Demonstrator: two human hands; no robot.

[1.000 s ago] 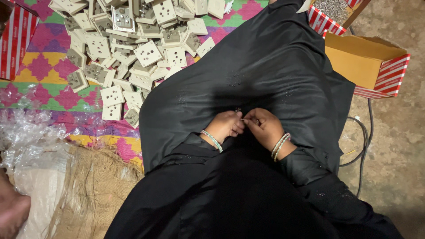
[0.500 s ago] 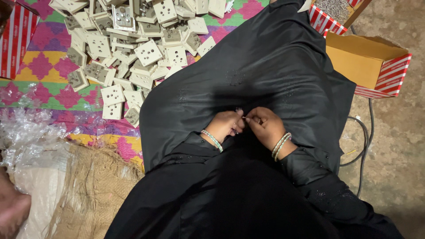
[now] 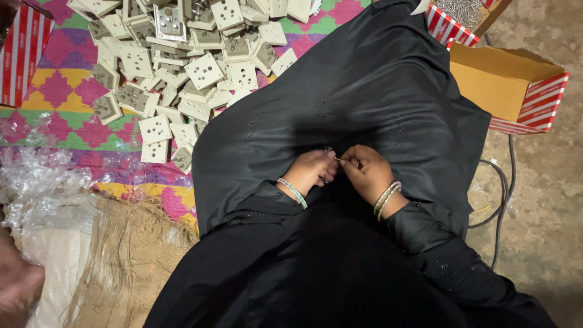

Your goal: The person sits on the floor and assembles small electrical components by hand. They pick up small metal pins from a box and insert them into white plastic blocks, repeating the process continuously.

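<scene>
The left hand [image 3: 313,172] and right hand [image 3: 364,173] are meeting over the lap, fingers curled nearly closed and pinching a tiny pale part [image 3: 336,159] between their tips, too small to identify. Since a second ago they are barely shifting, so the fiddling is staying where it was. They are working over black cloth [image 3: 364,103]; a heap of white socket plates [image 3: 182,67] is lying well off on the patterned mat [image 3: 54,91], and an open cardboard box [image 3: 504,85] is sitting beyond the right wrist.

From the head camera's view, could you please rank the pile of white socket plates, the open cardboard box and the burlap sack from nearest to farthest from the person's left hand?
Measured from the left hand:
1. Pile of white socket plates, up and to the left on the patterned mat.
2. Burlap sack, lower left; not much farther than the pile's near edge.
3. Open cardboard box, far upper right, beyond the right hand.
</scene>
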